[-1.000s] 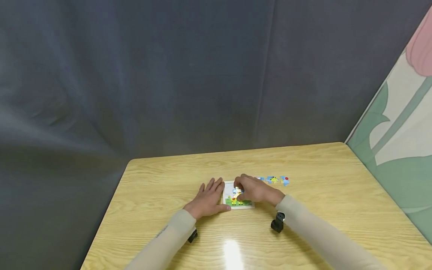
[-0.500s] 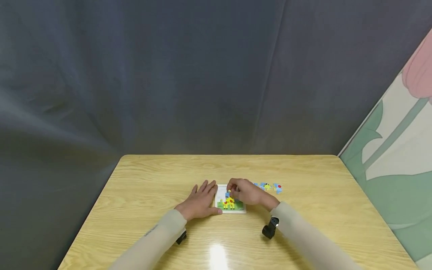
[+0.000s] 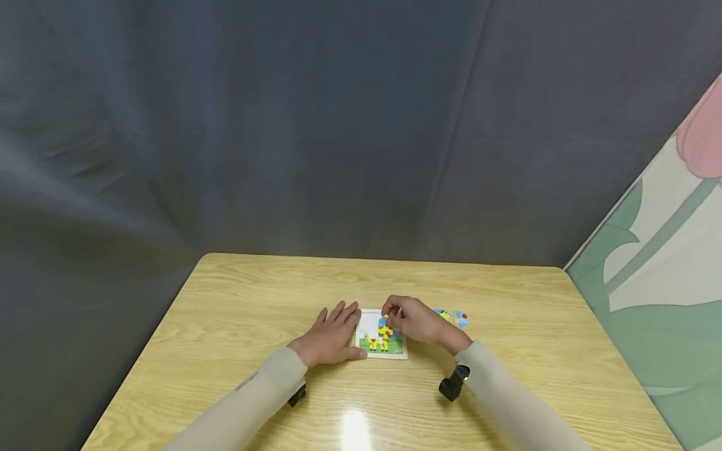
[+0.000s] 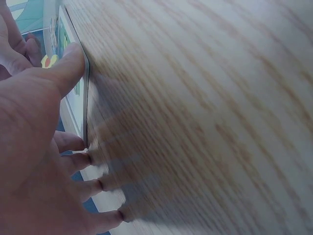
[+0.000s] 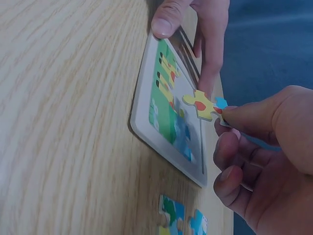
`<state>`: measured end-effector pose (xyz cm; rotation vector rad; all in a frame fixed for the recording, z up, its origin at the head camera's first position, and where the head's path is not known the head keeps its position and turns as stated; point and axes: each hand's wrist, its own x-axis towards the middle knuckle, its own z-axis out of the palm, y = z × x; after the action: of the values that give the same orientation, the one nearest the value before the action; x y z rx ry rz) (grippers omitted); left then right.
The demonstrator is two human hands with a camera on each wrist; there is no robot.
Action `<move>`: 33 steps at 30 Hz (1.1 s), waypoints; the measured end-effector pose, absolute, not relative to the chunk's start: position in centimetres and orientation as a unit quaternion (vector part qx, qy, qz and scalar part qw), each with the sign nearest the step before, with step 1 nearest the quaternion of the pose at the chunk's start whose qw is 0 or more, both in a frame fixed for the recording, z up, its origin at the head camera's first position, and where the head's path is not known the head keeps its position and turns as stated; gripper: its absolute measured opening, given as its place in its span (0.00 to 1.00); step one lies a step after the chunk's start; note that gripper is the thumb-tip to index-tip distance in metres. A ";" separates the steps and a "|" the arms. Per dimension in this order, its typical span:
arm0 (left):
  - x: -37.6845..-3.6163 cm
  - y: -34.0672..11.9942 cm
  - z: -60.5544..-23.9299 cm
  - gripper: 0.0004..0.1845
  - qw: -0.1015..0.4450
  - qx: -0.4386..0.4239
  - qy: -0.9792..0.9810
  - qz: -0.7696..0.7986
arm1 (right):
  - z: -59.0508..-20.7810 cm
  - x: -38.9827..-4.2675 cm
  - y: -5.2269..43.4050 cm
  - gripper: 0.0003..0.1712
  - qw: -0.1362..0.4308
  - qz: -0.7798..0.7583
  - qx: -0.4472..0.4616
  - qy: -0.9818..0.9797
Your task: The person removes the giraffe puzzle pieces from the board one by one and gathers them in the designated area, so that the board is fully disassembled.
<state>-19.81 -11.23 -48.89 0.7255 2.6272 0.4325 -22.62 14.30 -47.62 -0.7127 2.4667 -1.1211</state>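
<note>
A small white puzzle board (image 3: 380, 341) (image 5: 168, 115) lies on the wooden table (image 3: 254, 300), with green and yellow pieces in its lower part. My left hand (image 3: 329, 335) (image 4: 34, 161) lies flat on the table, fingers straight, its thumb (image 4: 68, 66) against the board's left edge. Just above the board, my right hand (image 3: 414, 322) (image 5: 261, 156) pinches a yellow, red and blue puzzle piece (image 5: 204, 105) between thumb and forefinger.
A few loose puzzle pieces (image 3: 454, 317) (image 5: 181, 220) lie on the table just right of the board. A grey curtain (image 3: 282, 125) hangs behind the table. A painted panel (image 3: 660, 263) stands at the right. A glare spot shines near the table's front edge.
My right hand has lifted the piece slightly over the board's middle. The head view has shifted a little. My left hand stays at the board's left edge.
</note>
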 end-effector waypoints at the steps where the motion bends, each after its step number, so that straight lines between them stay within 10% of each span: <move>1: -19.8 -11.2 -49.0 0.52 0.189 0.258 0.935 0.153 | -47.6 -22.6 14.5 0.07 0.167 -0.395 -0.250 0.868; 33: -19.7 -11.4 -48.6 0.52 0.184 0.271 0.933 0.152 | -47.7 -22.1 20.4 0.06 0.173 -0.395 -0.202 0.879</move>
<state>-19.69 -11.39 -48.61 0.7657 2.6299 0.4275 -22.12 20.45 -47.72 -0.5735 2.4946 -1.1205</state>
